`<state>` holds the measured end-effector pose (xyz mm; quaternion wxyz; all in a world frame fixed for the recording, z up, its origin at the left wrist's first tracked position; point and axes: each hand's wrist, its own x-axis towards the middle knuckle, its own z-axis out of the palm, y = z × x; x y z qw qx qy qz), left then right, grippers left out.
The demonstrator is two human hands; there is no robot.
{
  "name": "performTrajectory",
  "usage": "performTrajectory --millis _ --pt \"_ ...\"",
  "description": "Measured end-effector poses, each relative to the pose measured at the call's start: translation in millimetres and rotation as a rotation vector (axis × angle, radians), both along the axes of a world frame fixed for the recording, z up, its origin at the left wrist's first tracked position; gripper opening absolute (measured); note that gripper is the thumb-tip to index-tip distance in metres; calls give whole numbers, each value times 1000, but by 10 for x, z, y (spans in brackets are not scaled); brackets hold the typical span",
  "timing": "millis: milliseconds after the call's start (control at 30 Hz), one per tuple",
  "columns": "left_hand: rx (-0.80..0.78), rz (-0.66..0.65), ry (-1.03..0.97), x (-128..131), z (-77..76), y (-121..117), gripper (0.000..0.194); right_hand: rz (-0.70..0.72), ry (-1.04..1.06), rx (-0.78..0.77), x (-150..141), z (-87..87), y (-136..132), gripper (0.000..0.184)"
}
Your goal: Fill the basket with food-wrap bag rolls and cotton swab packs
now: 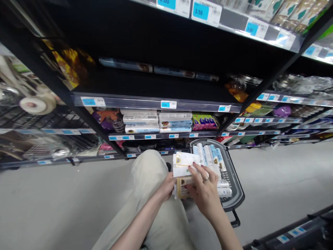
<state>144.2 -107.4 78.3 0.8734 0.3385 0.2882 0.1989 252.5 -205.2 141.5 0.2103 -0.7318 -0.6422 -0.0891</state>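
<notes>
Low in the middle of the view, both my hands hold a small stack of flat white and tan packages (184,173). My left hand (166,187) grips the stack's left side. My right hand (204,189), with a ring on one finger, lies over its top and right side with fingers curled on it. Just behind the stack stands a dark grey shopping basket (234,187) on the floor, filled with long white and blue boxes (210,154). My knee in beige trousers (151,173) is under my left arm.
Dark store shelves (156,104) with blue price tags rise in front, holding white boxed rolls (142,121) and a purple-green pack (204,121). Wire racks with kitchen goods stand at the left. Grey floor (281,180) spreads right; another shelf edge (293,232) sits at the bottom right.
</notes>
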Motion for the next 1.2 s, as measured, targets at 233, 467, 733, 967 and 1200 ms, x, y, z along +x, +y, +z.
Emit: performTrajectory --millis 233,467,733,967,1200 --pt "-4 -2 58 -5 30 6 48 1 126 -203 154 74 73 5" --pt "-118 11 71 -48 80 35 60 -338 794 -72 999 -241 -280 27" --pt "-141 31 46 -36 75 30 58 -741 625 -277 1639 -1520 -247 20" --pt "-134 41 57 -34 68 27 55 -919 547 -528 1584 -2307 -81 28" --pt "-143 51 78 -7 37 37 48 -969 500 -589 1548 -2563 -73 30"
